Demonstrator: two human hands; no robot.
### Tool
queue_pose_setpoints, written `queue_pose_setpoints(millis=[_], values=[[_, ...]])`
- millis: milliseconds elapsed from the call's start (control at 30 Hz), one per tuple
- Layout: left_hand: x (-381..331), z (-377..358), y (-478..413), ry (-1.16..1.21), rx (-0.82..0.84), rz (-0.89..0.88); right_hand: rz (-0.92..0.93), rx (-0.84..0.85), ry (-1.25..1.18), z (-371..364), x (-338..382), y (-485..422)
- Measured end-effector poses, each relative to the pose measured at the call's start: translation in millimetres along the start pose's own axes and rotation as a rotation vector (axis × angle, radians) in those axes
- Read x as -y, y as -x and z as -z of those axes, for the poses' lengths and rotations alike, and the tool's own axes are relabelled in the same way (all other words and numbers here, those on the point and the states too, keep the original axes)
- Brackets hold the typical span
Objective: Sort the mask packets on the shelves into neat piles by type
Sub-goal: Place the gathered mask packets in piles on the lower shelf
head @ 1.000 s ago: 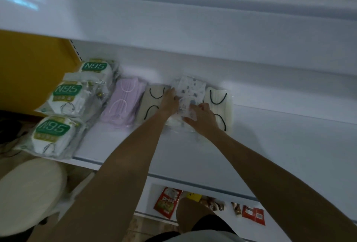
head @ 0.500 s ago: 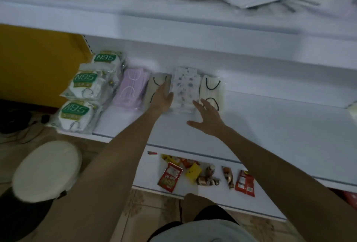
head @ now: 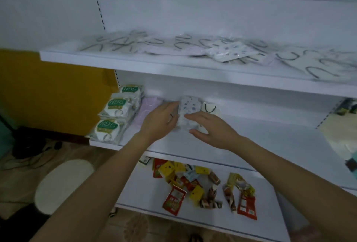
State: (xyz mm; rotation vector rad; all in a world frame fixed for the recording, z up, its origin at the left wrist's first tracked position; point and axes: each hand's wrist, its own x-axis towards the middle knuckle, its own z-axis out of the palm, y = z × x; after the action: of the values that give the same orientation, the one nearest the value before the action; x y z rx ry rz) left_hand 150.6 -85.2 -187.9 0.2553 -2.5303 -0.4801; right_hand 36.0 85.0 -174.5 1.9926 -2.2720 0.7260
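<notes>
White shelving unit, middle shelf [head: 270,141] carrying three green-labelled N95 packets [head: 116,104] at its left end, one lilac pile [head: 148,106], one blue-dotted white patterned pile [head: 190,106], one cream pile [head: 210,108] with black loops, left hand [head: 160,120] and right hand [head: 212,128] both straight-fingered, flanking the patterned pile, gripping nothing

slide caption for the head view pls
Left hand and right hand flank the patterned mask pile on the middle shelf, N95 packets at left, loose masks above.

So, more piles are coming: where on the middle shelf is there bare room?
Bare: the middle shelf right of the black-looped pile. Crowded: its left end, N95 packets to patterned pile, and the top shelf.
</notes>
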Motion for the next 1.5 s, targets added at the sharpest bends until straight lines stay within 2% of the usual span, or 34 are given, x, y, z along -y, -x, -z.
queue_pose_setpoints(millis=[200, 300, 367, 600, 800, 900, 1000, 1067, 1167, 1333, 1433, 1500], values=[[-53, 65, -42, -0.095, -0.155, -0.125, 0.022, -0.241, 0.057, 103, 7, -15], [-69, 79, -83, -0.12, -0.193, -0.207, -0.001, -0.295, 0.085, 150, -13, -31], [-77, 77, -118, -0.094, -0.178, -0.182, -0.035, -0.301, 0.088, 172, -36, -38], [-93, 25, -232, -0.106, 0.149, -0.039, -0.237, -0.227, 0.158, 231, -142, -10], [-99, 1, -281, -0.174, 0.407, 0.157, -0.473, -0.208, 0.217, 279, -215, 27], [-102, 4, -287, -0.09, 0.371, 0.162, -0.594, -0.265, 0.203, 297, -242, 49], [-113, 8, -292, -0.032, 0.251, 0.047, -0.737, -0.283, 0.182, 312, -264, 71], [-124, 9, -295, 0.122, 0.142, -0.029, -0.812, -0.282, 0.155, 319, -273, 83], [-149, 5, -301, 0.375, 0.04, -0.045, -0.84, -0.244, 0.124, 324, -279, 94], [-183, -27, -313, 0.486, 0.031, 0.049, -0.906, -0.187, 0.264, 335, -289, 118], [-201, -51, -318, 0.477, 0.096, 0.066, -0.958, 0.039, 0.298, 334, -294, 135], [-214, -65, -321, 0.424, 0.111, 0.039, -0.937, 0.122, 0.239, 328, -297, 140]])
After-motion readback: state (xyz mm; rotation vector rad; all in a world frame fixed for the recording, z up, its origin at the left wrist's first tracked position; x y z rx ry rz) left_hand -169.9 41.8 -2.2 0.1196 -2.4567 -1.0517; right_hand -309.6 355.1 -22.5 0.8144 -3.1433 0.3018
